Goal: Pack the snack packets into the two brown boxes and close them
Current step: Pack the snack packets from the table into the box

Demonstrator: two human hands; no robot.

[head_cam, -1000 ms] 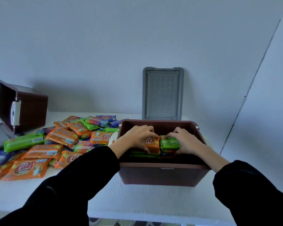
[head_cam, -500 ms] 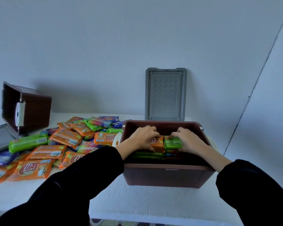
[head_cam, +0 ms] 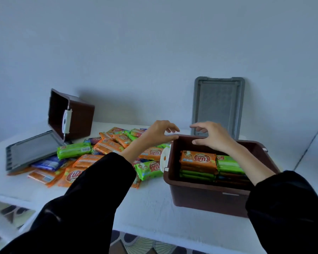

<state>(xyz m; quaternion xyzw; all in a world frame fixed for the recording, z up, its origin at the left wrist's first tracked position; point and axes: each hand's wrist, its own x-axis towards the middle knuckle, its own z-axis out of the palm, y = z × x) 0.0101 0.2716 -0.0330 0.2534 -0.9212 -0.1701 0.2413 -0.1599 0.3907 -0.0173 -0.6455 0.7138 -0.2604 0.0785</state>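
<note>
Hands [head_cam: 158,132] [head_cam: 211,138] now above part-hidden packets [head_cam: 198,159]

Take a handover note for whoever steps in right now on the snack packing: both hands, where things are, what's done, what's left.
Left hand: empty, fingers loosely curled, above the near brown box at its left rear corner.
Right hand: empty, above its back rim.
Done: that box stands upright, partly filled; an orange packet and a green packet top two stacks. Its grey lid leans on the wall behind.
Second brown box: on its side at the left rear, a flat lid beside it.
Left: pack the loose packets piled on the table, close both boxes.
</note>
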